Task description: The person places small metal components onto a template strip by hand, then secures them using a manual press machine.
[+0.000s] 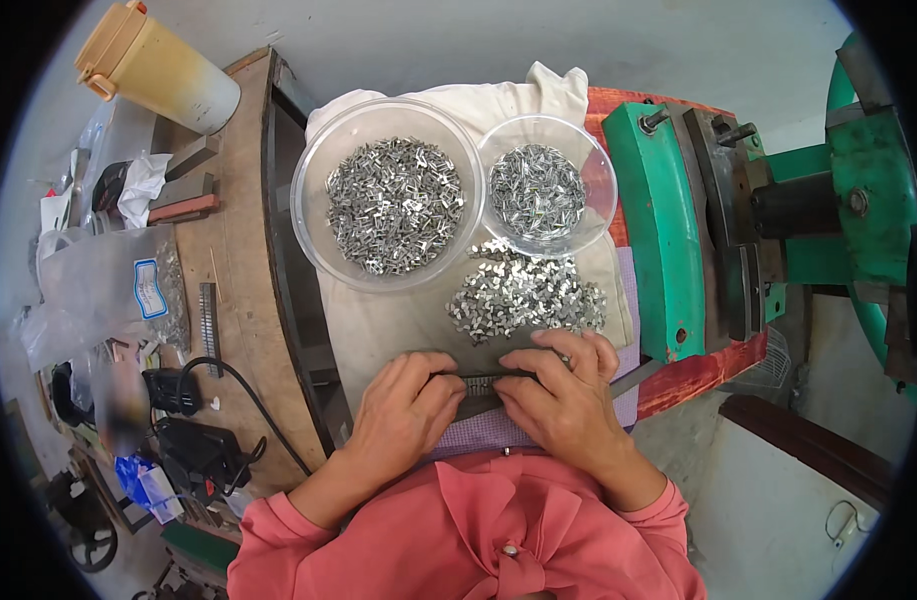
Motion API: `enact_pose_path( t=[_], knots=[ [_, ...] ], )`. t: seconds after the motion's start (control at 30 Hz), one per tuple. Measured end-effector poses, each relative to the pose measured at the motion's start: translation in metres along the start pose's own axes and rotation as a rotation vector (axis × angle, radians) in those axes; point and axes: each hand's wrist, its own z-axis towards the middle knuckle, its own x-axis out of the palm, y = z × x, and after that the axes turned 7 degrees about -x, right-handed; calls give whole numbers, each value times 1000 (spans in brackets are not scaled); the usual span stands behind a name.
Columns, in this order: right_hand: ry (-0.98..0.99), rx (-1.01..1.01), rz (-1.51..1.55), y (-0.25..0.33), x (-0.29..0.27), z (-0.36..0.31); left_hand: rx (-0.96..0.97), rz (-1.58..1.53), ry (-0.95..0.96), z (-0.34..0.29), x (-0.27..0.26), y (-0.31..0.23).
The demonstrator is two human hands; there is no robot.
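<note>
Both my hands are at the near edge of a cloth-covered surface, closed on the two ends of a dark slotted metal strip (480, 384). My left hand (400, 408) pinches its left end, and my right hand (566, 400) has bent fingers over its right end. Small metal pieces seem to sit in a row along the strip; the fingers hide its ends. Just beyond lies a loose pile of small shiny metal pieces (526, 293). Behind the pile stand a large clear plastic tub (308, 200) and a smaller clear bowl (606, 185), both holding many small metal parts.
On the right stands a green press machine (658, 230) with dark metal plates and bolts. A wooden table (240, 300) on the left carries a yellow-and-white jug (163, 75), plastic bags (98, 285), another slotted strip (209, 330), a black cable (253, 395) and a black device (198, 455).
</note>
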Motion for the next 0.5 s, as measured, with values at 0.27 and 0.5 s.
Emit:
enact_pose_path(
  t=[0.27,0.5],
  knots=[
    [17,24,20,-7,-7,-1,-20,-27,-7,0,0,-1],
    [-14,66,-12,-11,-16,0,50,39,-4,8,2,-9]
  ],
)
